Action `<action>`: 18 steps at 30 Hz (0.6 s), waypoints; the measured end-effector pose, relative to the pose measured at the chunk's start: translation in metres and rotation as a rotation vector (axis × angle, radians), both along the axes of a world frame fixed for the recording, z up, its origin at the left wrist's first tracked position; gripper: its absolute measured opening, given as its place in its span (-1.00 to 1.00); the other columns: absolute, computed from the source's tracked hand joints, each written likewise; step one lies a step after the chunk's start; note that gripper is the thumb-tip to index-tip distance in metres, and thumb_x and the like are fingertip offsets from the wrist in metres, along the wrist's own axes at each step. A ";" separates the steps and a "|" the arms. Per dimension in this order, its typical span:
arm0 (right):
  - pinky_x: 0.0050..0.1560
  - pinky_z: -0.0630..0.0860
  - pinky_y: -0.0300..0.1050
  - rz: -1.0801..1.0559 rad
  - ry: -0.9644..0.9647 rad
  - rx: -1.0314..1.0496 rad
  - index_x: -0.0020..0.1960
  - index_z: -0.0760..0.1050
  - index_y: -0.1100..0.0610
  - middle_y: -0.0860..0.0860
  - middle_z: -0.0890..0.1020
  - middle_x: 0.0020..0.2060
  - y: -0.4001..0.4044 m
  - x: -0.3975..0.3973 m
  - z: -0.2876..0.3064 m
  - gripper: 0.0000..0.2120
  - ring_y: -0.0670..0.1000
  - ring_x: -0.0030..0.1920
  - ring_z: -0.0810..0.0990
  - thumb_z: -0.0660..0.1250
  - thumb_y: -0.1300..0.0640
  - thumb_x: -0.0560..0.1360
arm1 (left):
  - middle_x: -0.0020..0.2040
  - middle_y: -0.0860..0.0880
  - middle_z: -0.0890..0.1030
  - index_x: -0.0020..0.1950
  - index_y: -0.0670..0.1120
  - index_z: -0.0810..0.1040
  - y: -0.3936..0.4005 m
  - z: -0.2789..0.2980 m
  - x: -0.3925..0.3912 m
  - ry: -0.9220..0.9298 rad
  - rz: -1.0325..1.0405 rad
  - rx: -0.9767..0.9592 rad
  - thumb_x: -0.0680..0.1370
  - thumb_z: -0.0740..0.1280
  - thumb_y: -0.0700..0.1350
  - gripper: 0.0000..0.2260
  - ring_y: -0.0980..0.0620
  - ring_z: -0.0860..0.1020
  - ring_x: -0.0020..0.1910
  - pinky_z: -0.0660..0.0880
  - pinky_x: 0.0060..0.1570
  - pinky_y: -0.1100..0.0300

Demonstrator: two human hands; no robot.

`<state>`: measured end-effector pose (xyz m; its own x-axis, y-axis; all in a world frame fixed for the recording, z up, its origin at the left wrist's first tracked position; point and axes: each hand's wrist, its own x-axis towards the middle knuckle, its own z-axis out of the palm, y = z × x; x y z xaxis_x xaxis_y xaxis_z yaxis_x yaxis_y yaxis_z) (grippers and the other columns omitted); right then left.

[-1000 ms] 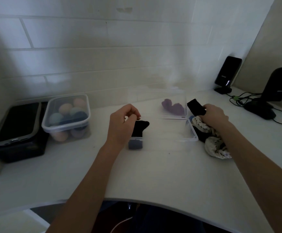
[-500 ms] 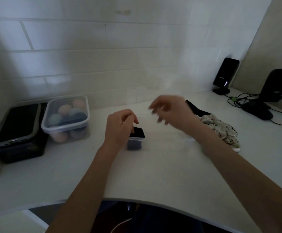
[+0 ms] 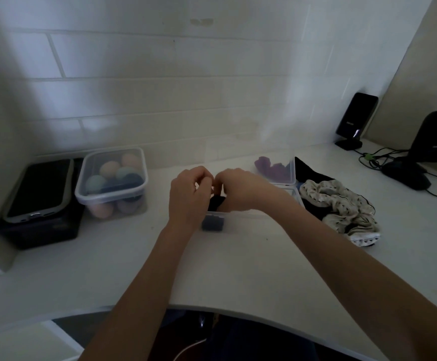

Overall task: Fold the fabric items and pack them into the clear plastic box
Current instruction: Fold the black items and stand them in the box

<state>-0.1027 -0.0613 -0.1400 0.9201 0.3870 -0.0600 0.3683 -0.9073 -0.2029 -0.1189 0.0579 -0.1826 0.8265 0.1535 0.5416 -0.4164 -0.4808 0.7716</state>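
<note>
Head view: both hands' fingers (image 3: 204, 182) seemingly pinch black fabric (image 3: 216, 203) over clear box (image 3: 253, 217).

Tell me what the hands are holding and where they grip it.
Both hands, left and right, pinch the black fabric piece at its top edge, over the clear box.

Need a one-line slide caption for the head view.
Both hands, left and right, tuck a black fabric piece into the clear plastic box; more fabric waits on the counter beside it.
</note>
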 end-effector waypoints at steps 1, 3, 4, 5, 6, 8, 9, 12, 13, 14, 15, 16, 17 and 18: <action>-0.16 0.47 -0.10 -0.014 -0.034 0.034 -0.06 0.46 0.02 0.00 0.57 -0.04 -0.003 -0.003 0.004 -0.74 0.06 -0.06 0.55 0.42 -0.06 0.35 | -0.37 -0.04 0.58 -0.34 -0.13 0.53 0.001 0.001 -0.001 0.011 -0.012 -0.036 0.35 0.16 -0.19 -0.83 -0.06 0.57 -0.28 0.47 -0.23 0.03; -0.26 0.36 -0.12 -0.031 -0.145 0.093 -0.10 0.39 0.00 -0.01 0.50 -0.07 -0.011 -0.011 0.010 -0.72 0.03 -0.09 0.50 0.44 -0.05 0.33 | -0.32 0.04 0.58 -0.33 -0.03 0.51 0.003 0.004 -0.002 0.044 -0.083 -0.127 0.31 0.17 -0.20 -0.85 0.02 0.55 -0.25 0.44 -0.20 0.14; -0.29 0.32 -0.11 -0.032 -0.201 0.104 -0.11 0.34 0.01 -0.01 0.48 -0.10 -0.014 -0.014 0.012 -0.68 0.03 -0.13 0.47 0.45 -0.05 0.32 | -0.29 0.07 0.57 -0.32 0.01 0.50 0.003 0.005 -0.002 0.069 -0.127 -0.162 0.28 0.17 -0.20 -0.84 0.08 0.51 -0.26 0.42 -0.20 0.21; -0.32 0.31 -0.10 -0.033 -0.233 0.111 -0.12 0.31 0.03 0.00 0.47 -0.13 -0.016 -0.016 0.012 -0.66 0.05 -0.16 0.45 0.45 -0.05 0.33 | -0.26 0.08 0.58 -0.30 0.02 0.51 0.004 0.006 -0.002 0.099 -0.162 -0.190 0.27 0.16 -0.20 -0.82 0.12 0.48 -0.26 0.41 -0.21 0.25; -0.32 0.30 -0.08 -0.028 -0.239 0.112 -0.13 0.27 0.05 0.01 0.47 -0.16 -0.015 -0.016 0.011 -0.65 0.07 -0.18 0.45 0.44 -0.02 0.34 | -0.22 0.08 0.58 -0.28 0.03 0.52 0.005 0.006 -0.001 0.130 -0.180 -0.210 0.25 0.16 -0.19 -0.81 0.12 0.46 -0.26 0.40 -0.22 0.27; -0.28 0.35 -0.05 0.022 -0.208 0.111 -0.14 0.23 0.07 0.05 0.48 -0.17 -0.009 -0.013 0.003 -0.68 0.13 -0.15 0.49 0.40 0.09 0.38 | -0.18 0.02 0.59 -0.28 0.02 0.52 0.007 0.005 0.001 0.175 -0.172 -0.225 0.25 0.16 -0.18 -0.81 0.10 0.46 -0.28 0.40 -0.22 0.26; -0.24 0.39 -0.03 0.061 -0.183 0.119 -0.15 0.23 0.07 0.07 0.50 -0.15 -0.005 -0.010 -0.002 -0.71 0.14 -0.13 0.50 0.38 0.14 0.39 | -0.20 -0.01 0.59 -0.29 0.01 0.51 0.008 0.005 0.001 0.188 -0.154 -0.222 0.26 0.17 -0.18 -0.83 0.11 0.46 -0.30 0.39 -0.23 0.25; -0.27 0.37 -0.07 0.137 -0.106 0.175 -0.29 0.20 0.01 0.02 0.51 -0.24 0.000 -0.002 -0.007 -0.68 0.11 -0.19 0.47 0.35 0.21 0.39 | -0.38 0.04 0.50 -0.33 -0.05 0.47 0.011 0.004 0.001 0.235 -0.105 -0.214 0.38 0.21 -0.29 -0.83 0.14 0.39 -0.42 0.30 -0.36 0.24; -0.31 0.31 -0.11 0.151 -0.095 0.175 -0.31 0.18 -0.01 -0.01 0.48 -0.28 -0.001 0.000 -0.006 -0.66 0.08 -0.22 0.43 0.35 0.21 0.39 | -0.43 0.05 0.46 -0.34 -0.06 0.46 0.011 0.004 0.001 0.248 -0.096 -0.214 0.39 0.21 -0.33 -0.80 0.12 0.37 -0.44 0.27 -0.39 0.24; -0.33 0.27 -0.13 0.165 -0.081 0.161 -0.30 0.21 -0.01 -0.02 0.47 -0.28 -0.001 0.001 -0.006 -0.68 0.06 -0.23 0.41 0.34 0.21 0.40 | -0.44 0.04 0.44 -0.35 -0.06 0.44 0.011 0.004 0.002 0.255 -0.091 -0.206 0.39 0.21 -0.33 -0.80 0.11 0.36 -0.44 0.26 -0.40 0.24; -0.33 0.26 -0.15 0.178 -0.056 0.142 -0.26 0.25 0.02 -0.01 0.47 -0.25 -0.001 0.001 -0.007 -0.74 0.05 -0.22 0.41 0.33 0.19 0.42 | -0.44 0.03 0.43 -0.36 -0.06 0.43 0.010 0.004 0.002 0.259 -0.090 -0.191 0.39 0.22 -0.31 -0.81 0.09 0.36 -0.43 0.28 -0.40 0.25; -0.33 0.27 -0.18 0.190 -0.017 0.117 -0.19 0.30 0.05 -0.01 0.48 -0.22 -0.001 0.001 -0.007 -0.81 0.04 -0.21 0.41 0.32 0.17 0.46 | -0.43 0.01 0.44 -0.37 -0.06 0.42 0.009 0.004 0.002 0.263 -0.089 -0.174 0.38 0.23 -0.28 -0.83 0.09 0.36 -0.42 0.30 -0.40 0.28; -0.30 0.28 -0.19 0.201 0.032 0.084 -0.13 0.33 0.08 -0.01 0.48 -0.19 0.000 0.000 -0.007 -0.86 0.04 -0.19 0.42 0.30 0.13 0.49 | -0.42 0.00 0.44 -0.37 -0.06 0.42 0.008 0.004 0.002 0.270 -0.089 -0.163 0.37 0.23 -0.27 -0.85 0.09 0.37 -0.41 0.31 -0.41 0.31; -0.26 0.31 -0.19 0.212 0.095 0.058 -0.08 0.36 0.10 -0.01 0.49 -0.17 0.000 -0.002 -0.006 -0.88 0.02 -0.17 0.43 0.30 0.10 0.51 | -0.42 -0.01 0.45 -0.37 -0.08 0.43 0.008 0.004 0.001 0.277 -0.092 -0.162 0.37 0.23 -0.29 -0.85 0.08 0.37 -0.41 0.32 -0.41 0.32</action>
<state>-0.1044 -0.0617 -0.1462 0.8092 0.5764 -0.1140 0.5263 -0.7973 -0.2955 -0.1176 0.0657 -0.1782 0.9535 0.1368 0.2687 -0.2158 -0.3128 0.9250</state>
